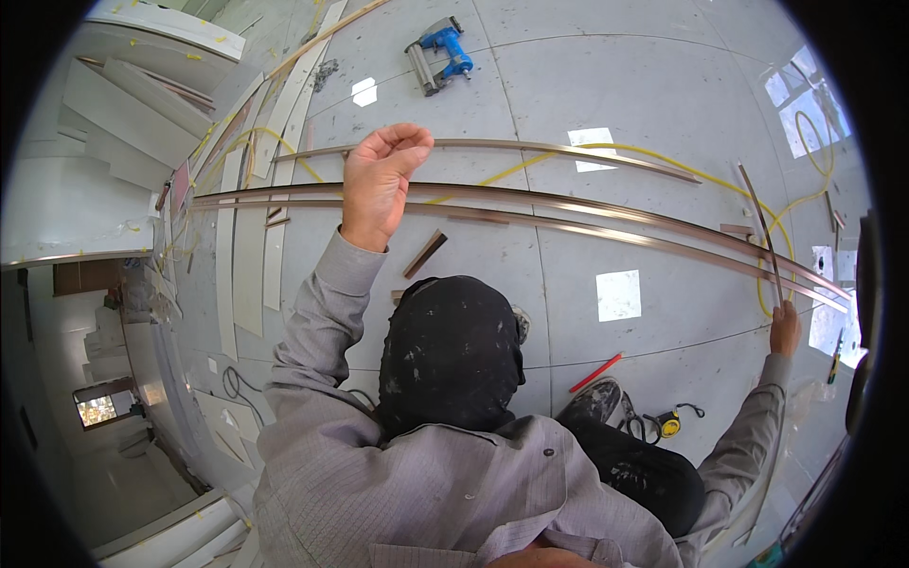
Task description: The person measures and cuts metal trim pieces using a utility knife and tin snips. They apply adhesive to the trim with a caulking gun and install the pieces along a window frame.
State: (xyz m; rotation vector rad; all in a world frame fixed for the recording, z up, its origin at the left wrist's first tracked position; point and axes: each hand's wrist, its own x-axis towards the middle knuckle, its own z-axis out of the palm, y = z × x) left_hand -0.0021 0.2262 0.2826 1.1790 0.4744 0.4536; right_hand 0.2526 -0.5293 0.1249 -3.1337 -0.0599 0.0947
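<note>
My left hand [375,185] is raised in front of me, its fingers curled in and the thumb against them. Whether anything small sits in that pinch cannot be made out. Behind it passes a thin bronze-coloured metal strip [568,150]. Two longer bronze metal strips [606,206] run side by side across the floor, below the fingers. Out at the right, my right hand [784,331] is closed around a long, narrow metal strip [760,213]. It reaches away from the hand and also back along my forearm. A short dark strip piece [425,254] lies near my knee.
A blue nail gun [441,55] lies at the far side, and a yellow hose [696,168] winds over the tiled floor [663,76]. Near my shoe are a red pencil [597,372], scissors [636,417] and a tape measure [668,424]. White boards [248,227] lie at left.
</note>
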